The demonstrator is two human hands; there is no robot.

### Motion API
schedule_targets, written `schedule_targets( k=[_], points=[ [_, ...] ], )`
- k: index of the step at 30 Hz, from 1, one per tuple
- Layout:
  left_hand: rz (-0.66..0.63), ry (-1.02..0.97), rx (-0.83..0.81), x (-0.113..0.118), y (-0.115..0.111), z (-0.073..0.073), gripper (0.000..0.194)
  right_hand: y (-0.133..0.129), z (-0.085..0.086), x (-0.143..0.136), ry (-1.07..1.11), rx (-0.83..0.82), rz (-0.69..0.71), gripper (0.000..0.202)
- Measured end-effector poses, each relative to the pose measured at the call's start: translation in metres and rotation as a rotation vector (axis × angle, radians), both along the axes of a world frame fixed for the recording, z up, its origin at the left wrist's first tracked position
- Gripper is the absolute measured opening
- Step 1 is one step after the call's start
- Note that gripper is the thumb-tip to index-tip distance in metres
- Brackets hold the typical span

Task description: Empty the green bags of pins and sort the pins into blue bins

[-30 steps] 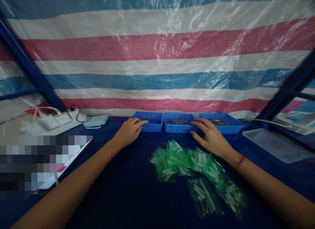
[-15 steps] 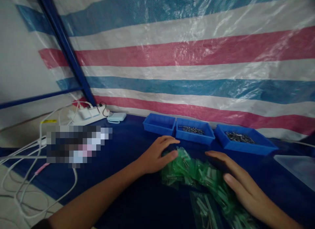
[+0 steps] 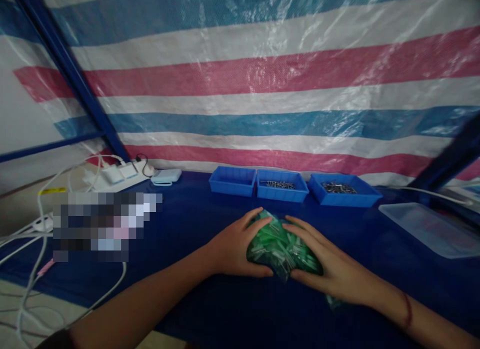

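Using green packets [image 3: 279, 241] as clock centre, 12 being far side. No longer reaching to left bin [image 3: 230, 191] at 11, middle bin [image 3: 283, 194] at 12 or right bin [image 3: 348, 200] between 1 and 2; leaving all three untouched. Now closing in with left hand [image 3: 234, 246] from 9 and right hand [image 3: 335, 269] from 3. Curving both wide, fingers toward 12, thumbs toward 6, clasping green packets in between. Squeezing into one compact heap instead of spreading in a loose arc like a second ago. Reading that as gathering loose stock into one bunch, apparently close to done; spotting one corner poking out under right hand toward 5. Not telling from this angle if lifting off tabletop [image 3: 225, 309] or sitting on it.

Materials, big to small. Facing striped sheet [image 3: 243, 79] at 12: glossy woven plastic, wrinkling, catching light on red, white and blue bands. Working over smooth dark-blue tabletop. Seeing translucent tray [image 3: 427, 231] near 3: thin plastic, rounded corners. Seeing bins in rigid blue plastic, rectangular, flaring slightly upward. Passing pale-blue case [image 3: 167, 177] at 10: boxy, rounded edges. Back at centre, handling thin crinkly film, shining, mostly green, showing pale strips inside. Ending on slim metal pins [image 3: 279, 185] in middle bin and dark metal pieces [image 3: 337, 188] in right bin, lying jumbled.
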State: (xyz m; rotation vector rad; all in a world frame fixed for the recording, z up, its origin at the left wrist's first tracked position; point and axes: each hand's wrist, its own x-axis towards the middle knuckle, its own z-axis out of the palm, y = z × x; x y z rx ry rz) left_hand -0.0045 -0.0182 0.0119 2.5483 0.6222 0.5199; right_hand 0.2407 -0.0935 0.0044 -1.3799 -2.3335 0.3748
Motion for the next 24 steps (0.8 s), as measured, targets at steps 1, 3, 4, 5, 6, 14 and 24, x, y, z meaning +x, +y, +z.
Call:
schedule_targets(
  k=[1,3,4,5,6,14,24],
  points=[
    [0.022,-0.016,0.004,0.002,-0.002,-0.001,0.092,0.002,0.000,-0.004,0.028,0.040,-0.018,0.065],
    [0.058,-0.065,0.017,0.005,-0.005,0.000,0.075,0.008,0.001,-0.011,0.090,0.118,-0.030,0.049],
    [0.077,-0.093,0.026,0.007,-0.007,0.000,0.065,0.011,0.003,-0.014,0.129,0.148,-0.033,0.042],
    [0.097,-0.122,0.034,0.009,-0.009,0.000,0.055,0.014,0.004,-0.017,0.168,0.172,-0.040,0.036],
    [0.114,-0.150,0.042,0.011,-0.010,0.001,0.047,0.017,0.005,-0.018,0.206,0.193,-0.054,0.031],
    [0.179,-0.294,0.015,0.012,-0.006,0.001,0.046,0.037,0.007,-0.026,0.420,0.284,-0.234,0.024],
    [0.139,-0.269,-0.103,0.009,0.002,-0.002,0.076,0.033,-0.006,-0.026,0.468,0.168,-0.293,0.034]
  ],
)
